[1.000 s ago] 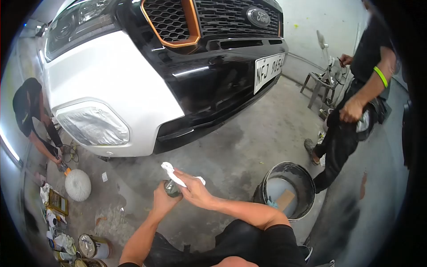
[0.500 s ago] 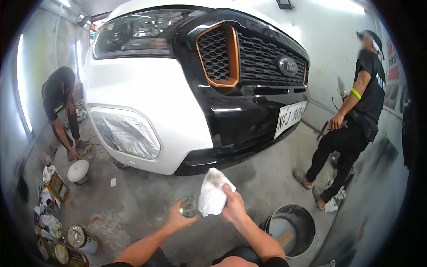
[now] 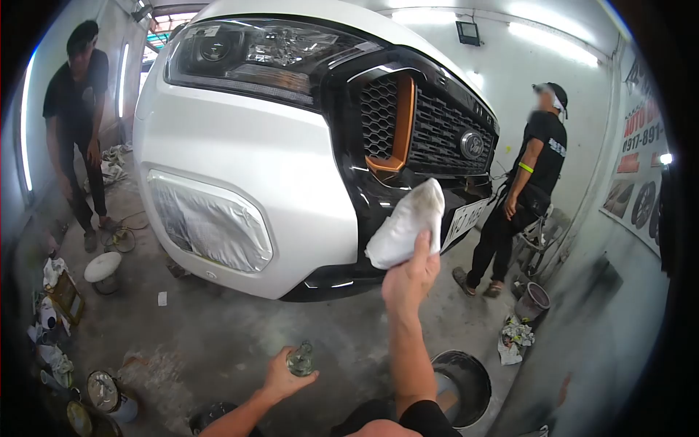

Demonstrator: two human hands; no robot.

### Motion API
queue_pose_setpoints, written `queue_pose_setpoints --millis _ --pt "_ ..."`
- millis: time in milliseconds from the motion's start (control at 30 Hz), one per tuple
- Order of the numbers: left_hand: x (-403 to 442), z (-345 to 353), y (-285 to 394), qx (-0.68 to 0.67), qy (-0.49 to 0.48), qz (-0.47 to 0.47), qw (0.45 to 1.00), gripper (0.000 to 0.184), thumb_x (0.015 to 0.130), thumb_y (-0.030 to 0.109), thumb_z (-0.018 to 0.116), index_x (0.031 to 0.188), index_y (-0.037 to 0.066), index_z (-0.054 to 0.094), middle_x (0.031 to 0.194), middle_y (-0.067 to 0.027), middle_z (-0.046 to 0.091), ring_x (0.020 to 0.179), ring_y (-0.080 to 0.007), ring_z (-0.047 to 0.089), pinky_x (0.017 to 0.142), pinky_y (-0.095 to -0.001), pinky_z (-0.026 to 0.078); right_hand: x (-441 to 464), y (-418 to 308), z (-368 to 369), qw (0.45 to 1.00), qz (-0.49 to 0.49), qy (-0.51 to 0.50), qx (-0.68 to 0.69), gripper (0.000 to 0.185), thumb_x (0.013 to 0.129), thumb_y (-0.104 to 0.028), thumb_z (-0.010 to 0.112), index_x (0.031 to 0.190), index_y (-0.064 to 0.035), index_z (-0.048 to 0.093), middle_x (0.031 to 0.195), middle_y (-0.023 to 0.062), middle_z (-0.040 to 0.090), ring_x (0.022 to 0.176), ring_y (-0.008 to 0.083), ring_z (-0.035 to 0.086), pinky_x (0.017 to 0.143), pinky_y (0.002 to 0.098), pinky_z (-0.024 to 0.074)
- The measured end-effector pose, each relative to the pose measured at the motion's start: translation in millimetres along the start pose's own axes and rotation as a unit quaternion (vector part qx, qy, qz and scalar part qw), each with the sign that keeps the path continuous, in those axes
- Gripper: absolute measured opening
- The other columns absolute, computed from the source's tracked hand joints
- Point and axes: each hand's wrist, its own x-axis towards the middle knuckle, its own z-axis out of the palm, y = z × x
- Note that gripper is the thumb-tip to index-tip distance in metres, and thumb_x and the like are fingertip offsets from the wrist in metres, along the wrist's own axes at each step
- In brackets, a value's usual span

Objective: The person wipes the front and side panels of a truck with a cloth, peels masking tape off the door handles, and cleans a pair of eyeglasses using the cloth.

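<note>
My right hand is closed on a folded white cloth with a greyish smudge near its top. The cloth is held up in front of the black lower grille of a white pickup; I cannot tell whether it touches the bumper. Lower down, my left hand grips a small clear glass bottle above the floor. A panel of silvery masking film covers the corner of the bumper.
A black bucket stands by my right arm. Paint cans and a round stool are at the left. One person stands at the left wall, another near the grille. A grey bin and crumpled paper lie right.
My right hand has raised the cloth up and rightward toward the grille. My left hand with the bottle sits slightly lower. The person at left has straightened up; the one at right has turned.
</note>
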Motion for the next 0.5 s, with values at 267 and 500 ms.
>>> queue_pose_setpoints --millis 267,500 --pt "-2 -20 -8 -0.017 0.046 -0.034 0.998 0.067 0.068 0.029 0.092 0.118 -0.002 0.060 0.103 -0.0161 0.072 0.095 -0.0253 0.072 0.087 -0.0375 0.056 44 26 92 0.993 -0.104 -0.005 -0.060 0.035 0.110 -0.020 0.052 0.131 0.0064 0.059 0.107 0.0081 0.068 0.088 0.0101 0.063 0.077 0.0246 0.0506" --pt "-4 -37 17 -0.027 0.051 -0.058 0.997 0.065 0.068 0.026 0.092 0.118 0.000 0.060 0.103 -0.0156 0.072 0.096 -0.0236 0.072 0.087 -0.0376 0.056 63 -16 57 0.989 -0.049 0.120 0.066 0.032 0.107 -0.020 0.055 0.130 0.0032 0.058 0.115 0.0159 0.070 0.097 0.0277 0.074 0.079 0.0422 0.0649"
